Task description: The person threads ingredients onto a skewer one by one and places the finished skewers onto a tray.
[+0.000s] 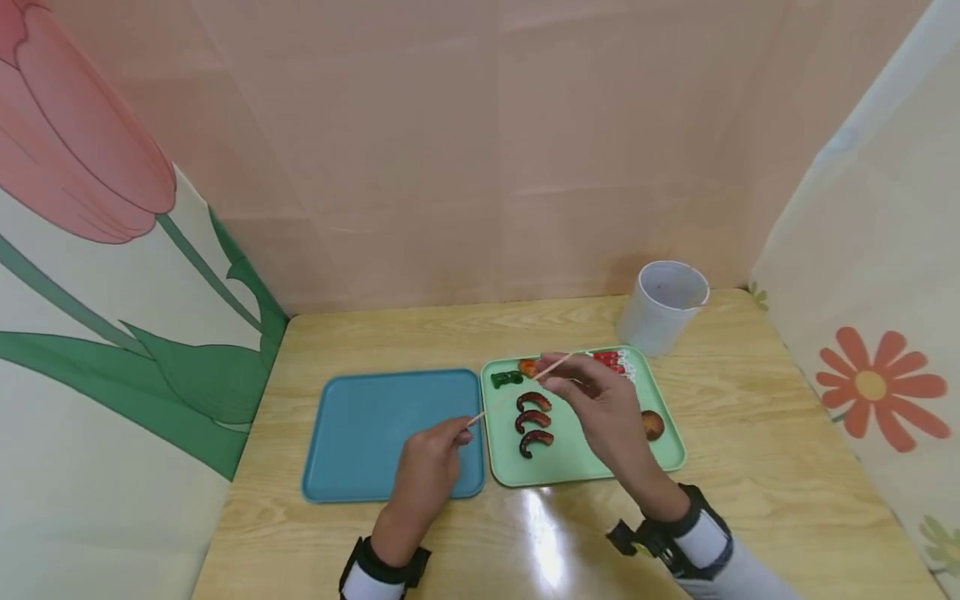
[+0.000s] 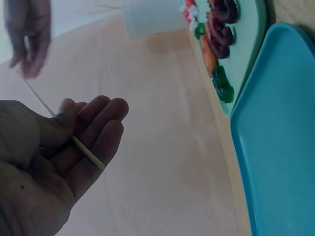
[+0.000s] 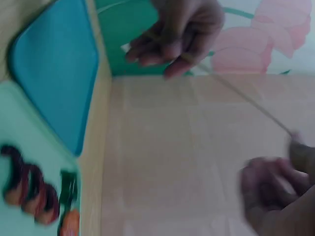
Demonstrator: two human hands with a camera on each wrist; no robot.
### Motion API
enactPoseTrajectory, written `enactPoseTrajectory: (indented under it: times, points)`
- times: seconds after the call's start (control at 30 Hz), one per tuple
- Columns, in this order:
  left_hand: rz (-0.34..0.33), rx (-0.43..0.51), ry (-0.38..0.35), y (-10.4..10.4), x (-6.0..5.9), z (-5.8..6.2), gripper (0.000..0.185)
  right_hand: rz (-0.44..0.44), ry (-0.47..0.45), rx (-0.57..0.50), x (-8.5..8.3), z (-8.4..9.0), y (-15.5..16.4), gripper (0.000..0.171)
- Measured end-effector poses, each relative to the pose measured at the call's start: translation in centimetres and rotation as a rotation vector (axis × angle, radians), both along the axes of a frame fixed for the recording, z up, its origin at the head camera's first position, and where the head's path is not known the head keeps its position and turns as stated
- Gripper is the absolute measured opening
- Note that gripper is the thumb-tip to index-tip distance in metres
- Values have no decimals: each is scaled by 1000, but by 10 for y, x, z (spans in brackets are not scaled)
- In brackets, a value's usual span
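A thin wooden stick [image 1: 555, 366] was held btwn both hands, above the blue tray's [image 1: 375, 433] R edge & the green tray [image 1: 573, 454]. In head view its long axis was slanted from lower L to upper R, upper end pointed away from the person. Nr the lower end it was pinched by the L hand [image 1: 429, 467], thumb against fingers, w/ a short stub exposed past them. Nr the upper end it was gripped narrowly by the R hand's [image 1: 600, 408] thumb & fingertips. Three dark curled pieces [image 1: 534, 416] were seen on the green tray.
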State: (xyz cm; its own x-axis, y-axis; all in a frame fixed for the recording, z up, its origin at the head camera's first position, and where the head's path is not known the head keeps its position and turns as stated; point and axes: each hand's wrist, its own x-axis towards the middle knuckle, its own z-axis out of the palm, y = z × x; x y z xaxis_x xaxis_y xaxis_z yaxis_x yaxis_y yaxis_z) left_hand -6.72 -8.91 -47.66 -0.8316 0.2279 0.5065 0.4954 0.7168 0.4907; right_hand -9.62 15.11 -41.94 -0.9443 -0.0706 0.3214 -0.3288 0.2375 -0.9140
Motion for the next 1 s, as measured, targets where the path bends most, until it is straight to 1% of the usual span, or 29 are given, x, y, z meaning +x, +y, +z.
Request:
enactPoseTrajectory:
  times: [0.07,0.1,0.17,0.23,0.27,0.4,0.47,0.57,0.67,0.73,0.8,0.87,0.93,1.0]
  points:
    - [49,-10,-29,-4,1,-1,19,26,-42,265,-4,-11,1,17]
    - [68,-9,-46,-6,2,-2,18,55,-46,391,-6,-18,1,19]
    - [98,1,-70,-10,3,-3,15,95,-19,625,-10,-36,0,17]
    - [113,13,-78,-14,4,-5,14,131,11,767,-14,-58,-1,14]
    - [120,17,-74,-16,4,-7,15,136,26,830,-16,-70,-2,16]
    - [148,22,-58,-22,5,-10,13,127,73,998,-20,-110,-4,19]
    - [163,27,-61,-24,5,-10,12,134,96,1040,-21,-124,-4,20]
    - [180,42,-92,-26,6,-10,11,157,146,1058,-19,-138,-5,21]
    - [190,51,-124,-27,7,-9,10,172,178,1058,-15,-145,-6,22]
    - [188,56,-136,-27,7,-8,9,176,172,1067,-14,-145,-7,22]
    - [184,57,-140,-28,7,-6,9,164,161,1077,-14,-144,-7,21]
    - [183,54,-143,-28,7,-5,9,146,120,1039,-15,-137,-7,20]
    - [183,50,-145,-29,7,-5,11,125,52,943,-19,-124,-5,21]
    - [185,40,-141,-29,6,-4,12,99,-19,802,-25,-105,-1,21]
